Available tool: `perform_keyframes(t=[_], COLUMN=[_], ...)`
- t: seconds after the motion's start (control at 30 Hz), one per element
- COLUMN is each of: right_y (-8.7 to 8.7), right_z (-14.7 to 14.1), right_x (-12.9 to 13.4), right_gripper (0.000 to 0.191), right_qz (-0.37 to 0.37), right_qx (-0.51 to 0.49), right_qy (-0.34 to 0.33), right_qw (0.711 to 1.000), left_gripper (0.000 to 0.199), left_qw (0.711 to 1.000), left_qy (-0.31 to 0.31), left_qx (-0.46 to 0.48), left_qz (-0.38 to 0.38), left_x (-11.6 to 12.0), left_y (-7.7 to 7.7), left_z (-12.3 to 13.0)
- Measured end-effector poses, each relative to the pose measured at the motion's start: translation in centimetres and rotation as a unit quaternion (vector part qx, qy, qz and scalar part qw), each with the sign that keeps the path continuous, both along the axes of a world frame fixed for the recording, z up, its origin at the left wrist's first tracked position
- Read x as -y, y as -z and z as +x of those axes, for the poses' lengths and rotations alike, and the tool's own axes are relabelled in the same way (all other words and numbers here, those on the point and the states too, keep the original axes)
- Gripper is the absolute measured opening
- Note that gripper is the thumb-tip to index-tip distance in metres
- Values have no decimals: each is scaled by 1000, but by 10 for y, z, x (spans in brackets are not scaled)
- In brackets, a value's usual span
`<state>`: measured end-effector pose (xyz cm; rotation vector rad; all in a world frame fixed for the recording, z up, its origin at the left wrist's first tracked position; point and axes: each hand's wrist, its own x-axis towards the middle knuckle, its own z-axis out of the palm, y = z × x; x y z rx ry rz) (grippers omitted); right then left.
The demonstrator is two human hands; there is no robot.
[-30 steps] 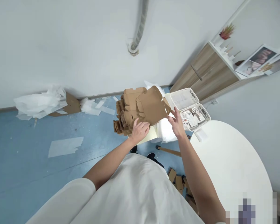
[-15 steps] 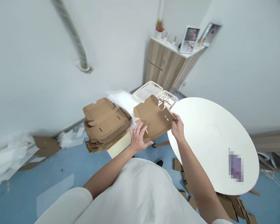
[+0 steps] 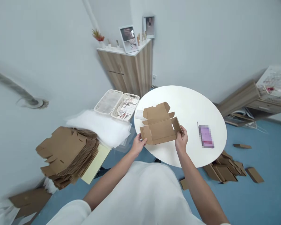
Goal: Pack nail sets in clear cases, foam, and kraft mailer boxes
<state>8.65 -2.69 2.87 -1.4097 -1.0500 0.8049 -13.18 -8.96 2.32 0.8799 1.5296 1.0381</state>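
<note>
A flat, unfolded cardboard box (image 3: 160,125) is held between my two hands over the near left part of the round white table (image 3: 208,109). My left hand (image 3: 138,144) pinches its lower left corner flap. My right hand (image 3: 181,140) grips the right side flap, which stands bent up. Tabs and slots show along the cardboard's edges. To my left, a tall stack of similar flat cardboard boxes (image 3: 65,150) rests on a pale yellow surface (image 3: 96,164).
White foam sheets (image 3: 100,125) lie behind the stack. Two white baskets (image 3: 109,101) stand beyond, one holding printed packets (image 3: 127,107). A purple blurred item (image 3: 206,136) lies on the table's right. Folded cardboard pieces (image 3: 224,168) are on the floor at right. A wooden cabinet (image 3: 124,70) stands in the corner.
My view has turned right. The cardboard box has moved from beside the stack to over the table. My left hand, spread open before, now grips its left corner; the right keeps its hold.
</note>
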Motion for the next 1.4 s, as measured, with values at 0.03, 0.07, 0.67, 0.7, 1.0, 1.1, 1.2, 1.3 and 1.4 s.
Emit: perform_keyframes(t=[0.03, 0.07, 0.67, 0.7, 1.0, 1.1, 1.2, 1.3, 1.4], right_y=[4, 8, 59, 61, 66, 56, 49, 52, 61], right_z=[11, 21, 112, 114, 116, 112, 107, 102, 99], right_x=[3, 5, 32, 33, 15, -18, -55, -84, -97], right_gripper=[46, 46, 31, 33, 73, 68, 63, 63, 60], right_qz=[-4, -10, -251, -270, -240, -229, -231, -249, -259], right_qx=[3, 4, 72, 92, 281, 314, 294, 221, 173], right_qy=[12, 25, -6, -15, -48, -85, -130, -164, -170], right_qw=[1000, 1000, 965, 958, 928, 918, 918, 929, 935], left_gripper=[41, 38, 30, 30, 64, 64, 45, 26, 18], left_qw=[1000, 1000, 964, 966, 912, 838, 765, 724, 699], left_qy=[4, 11, 122, 120, 134, 269, 371, 398, 415], left_qx=[-12, -25, -234, -230, -384, -456, -503, -545, -570], left_qz=[-2, -3, -14, -18, 41, 132, 157, 139, 123], left_x=[-6, -12, -71, -72, -50, -44, -43, -44, -44], left_y=[1, 2, 55, 58, 46, 34, 32, 38, 45], left_z=[11, 21, 45, 44, 34, 42, 54, 63, 67])
